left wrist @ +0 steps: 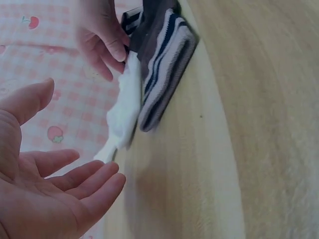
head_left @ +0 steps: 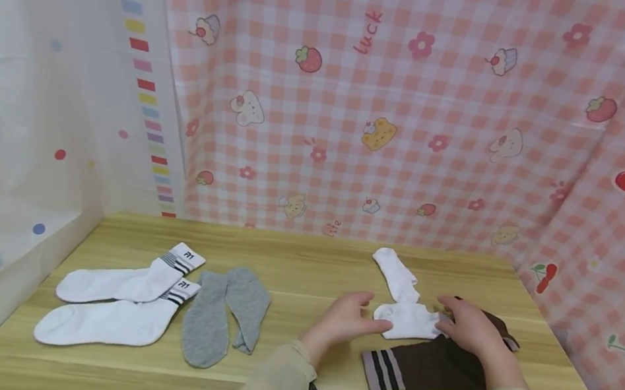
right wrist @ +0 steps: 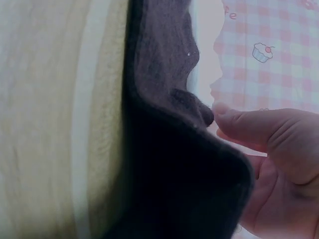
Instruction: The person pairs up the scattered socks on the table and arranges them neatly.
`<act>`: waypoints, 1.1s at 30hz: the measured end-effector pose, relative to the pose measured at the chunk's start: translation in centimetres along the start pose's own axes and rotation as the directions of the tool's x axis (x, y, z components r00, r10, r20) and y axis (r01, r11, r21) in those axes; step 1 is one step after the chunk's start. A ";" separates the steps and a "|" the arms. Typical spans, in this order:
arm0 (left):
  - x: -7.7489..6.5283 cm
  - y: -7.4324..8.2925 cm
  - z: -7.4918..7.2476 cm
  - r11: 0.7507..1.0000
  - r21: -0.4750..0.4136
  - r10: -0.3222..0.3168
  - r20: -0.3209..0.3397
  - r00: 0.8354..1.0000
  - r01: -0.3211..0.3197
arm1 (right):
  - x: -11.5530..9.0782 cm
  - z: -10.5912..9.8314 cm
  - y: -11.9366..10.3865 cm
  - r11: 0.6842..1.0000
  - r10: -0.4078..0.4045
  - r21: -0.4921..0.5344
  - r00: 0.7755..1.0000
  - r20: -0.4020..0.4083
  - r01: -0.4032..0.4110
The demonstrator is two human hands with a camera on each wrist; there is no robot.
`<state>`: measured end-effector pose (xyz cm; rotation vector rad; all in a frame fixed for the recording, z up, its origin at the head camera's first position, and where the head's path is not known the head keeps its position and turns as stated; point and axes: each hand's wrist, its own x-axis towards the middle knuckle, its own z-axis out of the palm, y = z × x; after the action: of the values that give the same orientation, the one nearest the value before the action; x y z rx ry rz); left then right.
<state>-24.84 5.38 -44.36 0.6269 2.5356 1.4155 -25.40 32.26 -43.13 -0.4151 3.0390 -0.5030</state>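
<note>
Two small white ankle socks lie on the right part of the table, one white sock [head_left: 406,320] set crosswise and the other white sock [head_left: 395,274] slanting away behind it. My left hand [head_left: 347,320] hovers at the toe side of the nearer one, palm turned inward, fingers spread and holding nothing. At its opposite end is my right hand [head_left: 474,327], its thumb and fingers apart around the sock's edge. Beneath my right wrist, a dark brown sock [head_left: 426,367] with striped cuff lies in front of the white ones, and another dark piece extends behind that hand.
On the left lie two white crew socks [head_left: 102,322] with black-striped cuffs. Beside them is a pair of grey socks [head_left: 206,327], one folded over. The wooden table [head_left: 304,254] meets a pink checked cloth [head_left: 318,156] at the back and right.
</note>
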 end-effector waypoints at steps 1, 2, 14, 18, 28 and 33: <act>0.1 0.0 0.1 1.000 0.001 -0.005 -0.002 1.000 0.005 | 0.0 0.0 0.0 1.000 0.009 -0.003 1.000 0.006 -0.009; 0.1 0.0 0.2 1.000 0.001 -0.014 -0.003 1.000 0.014 | 0.1 0.0 0.0 1.000 0.016 -0.005 1.000 0.012 -0.016; 0.6 -0.1 1.1 0.991 -0.097 -0.091 -0.024 0.996 0.089 | 0.7 0.0 0.2 0.997 0.060 -0.055 0.997 0.056 -0.057; 0.8 -0.2 1.4 0.991 -0.095 -0.093 -0.038 0.995 0.089 | 0.8 0.2 0.3 0.997 0.046 -0.057 0.998 0.047 -0.044; 0.9 -0.2 1.6 0.984 -0.151 -0.107 -0.049 0.993 0.099 | 1.3 0.5 0.4 0.994 0.100 -0.040 0.994 0.049 -0.098; 0.8 -0.2 1.8 0.978 -0.172 -0.132 -0.056 0.990 0.121 | 1.4 0.6 0.3 0.992 0.127 -0.031 0.990 0.055 -0.125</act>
<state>-25.04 7.04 -45.43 0.3887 2.4221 1.6069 -26.76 31.96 -43.77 -0.2322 2.9960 -0.4347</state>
